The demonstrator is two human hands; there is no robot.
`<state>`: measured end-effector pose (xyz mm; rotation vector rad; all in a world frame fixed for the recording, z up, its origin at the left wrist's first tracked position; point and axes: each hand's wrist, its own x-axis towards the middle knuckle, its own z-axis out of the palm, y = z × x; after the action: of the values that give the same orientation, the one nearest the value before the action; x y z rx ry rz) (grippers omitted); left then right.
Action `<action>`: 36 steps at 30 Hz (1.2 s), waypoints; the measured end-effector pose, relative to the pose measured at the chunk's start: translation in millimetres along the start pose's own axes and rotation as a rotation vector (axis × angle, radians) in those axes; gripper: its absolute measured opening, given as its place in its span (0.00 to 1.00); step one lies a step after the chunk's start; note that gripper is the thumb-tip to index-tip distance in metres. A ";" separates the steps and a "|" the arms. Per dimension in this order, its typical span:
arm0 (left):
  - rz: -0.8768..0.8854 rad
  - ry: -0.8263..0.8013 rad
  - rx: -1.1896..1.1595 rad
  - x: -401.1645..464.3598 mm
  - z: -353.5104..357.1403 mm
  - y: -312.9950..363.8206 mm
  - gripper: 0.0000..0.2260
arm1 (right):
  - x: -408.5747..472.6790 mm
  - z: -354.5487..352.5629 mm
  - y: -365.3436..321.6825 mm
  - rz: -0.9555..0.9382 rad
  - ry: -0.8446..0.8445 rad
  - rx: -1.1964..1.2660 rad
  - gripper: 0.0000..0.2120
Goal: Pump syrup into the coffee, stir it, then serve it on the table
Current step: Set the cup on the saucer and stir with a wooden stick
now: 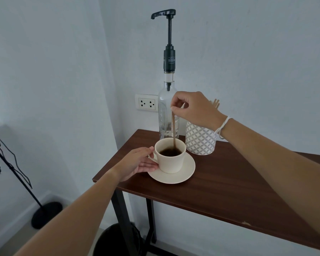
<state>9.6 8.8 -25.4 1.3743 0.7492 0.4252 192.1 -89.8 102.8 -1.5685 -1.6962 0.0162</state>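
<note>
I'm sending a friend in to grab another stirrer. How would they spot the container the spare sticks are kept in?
Go to the dark wooden table against the white wall. At its back edge, right of the tall clear syrup bottle with the black pump, stands a short round holder. It alone wears a grey-and-white lattice pattern, unlike the plain cream cup and saucer in front.
</note>
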 end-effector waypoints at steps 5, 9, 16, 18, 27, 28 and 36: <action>-0.003 0.003 -0.005 0.9 -0.6 -0.1 0.12 | -0.3 0.4 -7.1 0.054 -0.040 0.155 0.03; -0.007 0.006 0.004 1.0 -1.0 0.1 0.12 | 3.1 3.6 -6.1 0.030 -0.001 0.122 0.03; -0.004 -0.001 -0.003 1.7 -2.0 -1.5 0.13 | 2.0 2.9 -13.6 0.043 -0.036 0.203 0.03; -0.008 0.004 0.009 1.8 -1.6 -0.7 0.13 | 3.3 4.3 -13.4 0.033 -0.010 0.208 0.03; -0.008 -0.002 0.007 0.5 -1.1 0.1 0.12 | 4.2 6.1 -14.2 0.047 -0.003 0.182 0.03; -0.006 -0.004 0.010 0.2 -1.1 0.2 0.12 | 4.4 6.6 -15.3 0.046 -0.002 0.197 0.04; 0.001 -0.015 0.003 -1.3 -1.3 -0.1 0.12 | 5.1 5.5 -15.1 0.052 0.015 0.077 0.03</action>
<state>7.8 8.9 -25.3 1.3790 0.7371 0.4147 177.0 -86.3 109.5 -1.5513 -1.6244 0.0955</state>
